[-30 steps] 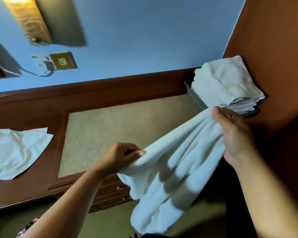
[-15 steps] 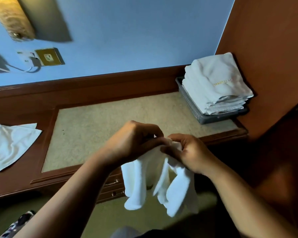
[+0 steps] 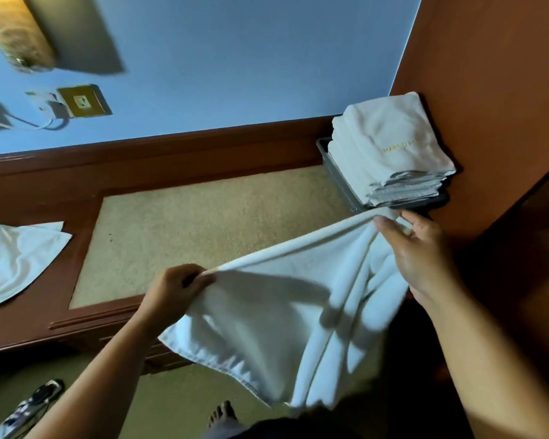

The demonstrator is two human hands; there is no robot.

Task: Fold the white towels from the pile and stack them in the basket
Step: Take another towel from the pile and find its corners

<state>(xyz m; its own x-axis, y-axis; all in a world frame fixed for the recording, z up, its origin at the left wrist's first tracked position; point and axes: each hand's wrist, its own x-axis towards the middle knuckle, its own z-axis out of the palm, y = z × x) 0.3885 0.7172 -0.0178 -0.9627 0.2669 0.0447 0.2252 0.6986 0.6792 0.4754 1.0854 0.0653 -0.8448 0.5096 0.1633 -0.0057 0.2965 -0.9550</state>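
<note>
Held in the air over the near edge of the dark wooden bench with beige inset top [image 3: 203, 223]: one white terry towel [image 3: 267, 312], not touching the bench as far as I can see. Its top hem is pulled into a taut line, long axis running from lower left up to upper right. The rest hangs below in loose folds, bunched thicker toward the right.

At the low end, the left hand [image 3: 175, 288], fingers [image 3: 197, 277] curled and pinching the hem corner. At the high end, the right hand [image 3: 415, 251], thumb and fingers pinching the other corner. Its far fingertips are hidden behind the cloth.

At the bench's far right corner, against the brown side wall, sits the grey mesh basket [image 3: 338, 175]. A stack of folded white towels [image 3: 390, 153] rises well above its rim. The right hand is just beside the basket's near end and the left hand is well apart from it. On the far left of the bench lies a flat white cloth [image 3: 16, 261], likely the unfolded pile.

Judgement: the fold is not yet made. The next move probably carries the left corner along the hem line to meet the right one. The right hand is the nearer one for placing.
</note>
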